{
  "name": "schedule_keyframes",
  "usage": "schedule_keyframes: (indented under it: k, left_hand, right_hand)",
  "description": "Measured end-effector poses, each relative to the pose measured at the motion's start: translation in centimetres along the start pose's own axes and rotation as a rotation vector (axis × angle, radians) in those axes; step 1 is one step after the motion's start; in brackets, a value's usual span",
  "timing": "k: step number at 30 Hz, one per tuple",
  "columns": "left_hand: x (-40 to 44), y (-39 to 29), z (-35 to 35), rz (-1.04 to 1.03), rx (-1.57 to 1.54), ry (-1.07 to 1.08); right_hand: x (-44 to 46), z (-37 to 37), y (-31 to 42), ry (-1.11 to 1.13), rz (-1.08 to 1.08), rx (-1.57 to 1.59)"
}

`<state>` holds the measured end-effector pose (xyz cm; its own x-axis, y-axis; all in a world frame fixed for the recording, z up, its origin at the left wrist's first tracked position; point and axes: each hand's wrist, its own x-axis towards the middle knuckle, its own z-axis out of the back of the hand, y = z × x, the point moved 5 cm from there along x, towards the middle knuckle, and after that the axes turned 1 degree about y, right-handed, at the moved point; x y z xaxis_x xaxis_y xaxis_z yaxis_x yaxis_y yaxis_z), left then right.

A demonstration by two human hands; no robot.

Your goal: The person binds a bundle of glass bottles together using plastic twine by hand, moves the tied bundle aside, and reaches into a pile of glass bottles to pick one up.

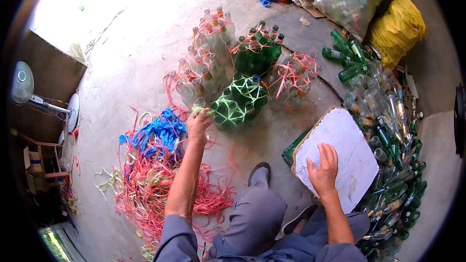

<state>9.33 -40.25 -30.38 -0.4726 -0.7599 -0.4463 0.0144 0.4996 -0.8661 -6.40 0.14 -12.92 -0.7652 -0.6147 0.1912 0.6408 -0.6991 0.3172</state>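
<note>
My left hand (pixel 196 125) is closed on a tangled pale green plastic strap (pixel 198 105), at the left edge of a bundle of green bottles (pixel 238 116). Light green strapping (pixel 236 98) criss-crosses that bundle around the bottle necks. My right hand (pixel 324 169) lies with its fingers stretched out on a white foam board (pixel 352 153), holding nothing. Beneath my left forearm spreads a heap of red plastic strapping (pixel 150 191), with a blue strap tangle (pixel 167 131) on top.
Other bundles tied with red strap stand beyond: clear bottles (pixel 204 82), green bottles (pixel 255 58) and more clear bottles (pixel 286 90). Loose bottles (pixel 393 184) pile up along the right. A yellow sack (pixel 399 29) and a clear bag (pixel 357 0) stand behind. At left is a fan (pixel 23 82).
</note>
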Motion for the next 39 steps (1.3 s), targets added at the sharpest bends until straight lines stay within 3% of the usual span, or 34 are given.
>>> schedule_keyframes:
  k: [3, 6, 18, 25, 29, 39]
  left_hand:
    - [-0.1, 1.5, 0.3, 0.151, -0.115, -0.145]
    - [0.0, 1.2, -0.7, 0.067, -0.217, -0.078]
    - [3.2, -2.6, -3.0, -0.069, 0.104, -0.029]
    - [3.9, -2.8, -2.9, -0.179, 0.114, 0.041]
    - [3.4, -0.6, -0.1, -0.052, -0.113, 0.054]
    - [1.4, 1.2, 1.5, 0.097, -0.206, -0.041]
  right_hand:
    - [-2.1, -0.8, -1.5, 0.003, -0.053, -0.046]
    - [-3.6, -2.4, -3.4, 0.0, -0.062, -0.048]
    - [-4.7, -3.6, -3.3, -0.075, -0.047, -0.112]
    - [-4.8, -3.7, -3.3, -0.037, -0.066, -0.107]
    - [-4.5, -3.6, -3.1, -0.072, -0.05, -0.122]
    - [-4.7, -3.7, -3.0, -0.077, -0.048, -0.129]
